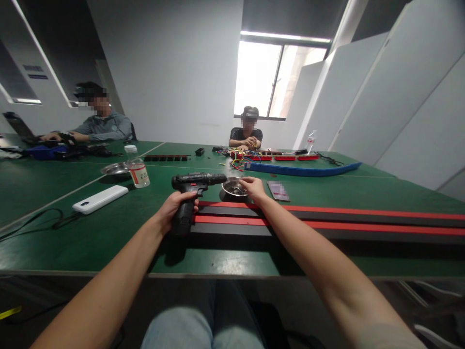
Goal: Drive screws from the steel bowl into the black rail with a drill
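Note:
My left hand (177, 207) is wrapped round the grip of a black cordless drill (187, 186), which points to the right just above the table. A thin bit (232, 178) sticks out of its chuck. At the bit's tip, the fingers of my right hand (254, 188) are pinched together; whatever is between them is too small to make out. Below the bit and fingers stands a metal bowl (225, 193) holding small dark pieces, perhaps screws. Two long black bars with red top strips (327, 225) lie in front, passing under my right forearm.
A phone (278, 190) lies right of the bowl. To the left are a bottle (138, 170), a white power bank (100, 199) and another metal dish (115, 169). Beyond lie a blue strip (301, 169) and coloured wires (238, 156). Two people sit across the green table (225, 261).

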{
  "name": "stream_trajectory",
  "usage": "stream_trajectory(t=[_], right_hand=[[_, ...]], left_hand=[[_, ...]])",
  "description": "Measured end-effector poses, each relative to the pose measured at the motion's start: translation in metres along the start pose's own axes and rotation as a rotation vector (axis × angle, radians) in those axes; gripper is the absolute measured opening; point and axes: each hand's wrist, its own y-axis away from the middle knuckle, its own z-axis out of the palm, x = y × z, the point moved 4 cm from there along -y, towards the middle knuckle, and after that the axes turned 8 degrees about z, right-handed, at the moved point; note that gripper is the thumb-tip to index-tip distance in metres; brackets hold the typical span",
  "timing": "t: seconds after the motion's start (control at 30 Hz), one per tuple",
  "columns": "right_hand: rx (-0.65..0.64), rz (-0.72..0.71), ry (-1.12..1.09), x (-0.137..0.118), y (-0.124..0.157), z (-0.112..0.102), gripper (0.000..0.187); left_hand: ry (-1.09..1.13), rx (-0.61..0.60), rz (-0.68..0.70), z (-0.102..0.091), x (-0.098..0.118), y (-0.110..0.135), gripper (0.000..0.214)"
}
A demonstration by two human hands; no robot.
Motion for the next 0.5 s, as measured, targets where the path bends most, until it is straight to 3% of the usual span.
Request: stream_trajectory(t=[0.13, 0.5], right_hand=[[-0.022, 0.042, -0.136, -0.0009, 0.0053, -0.0075, 0.035], [-0.095, 0.038, -0.104, -0.0037, 0.0083, -0.0039, 0.043]], left_hand=[[0.013, 0.008, 0.007, -0.0006, -0.0001, -0.0003, 0.015], [0.018, 0.003, -0.031, 0.0004, -0.0015, 0.0013, 0.014]])
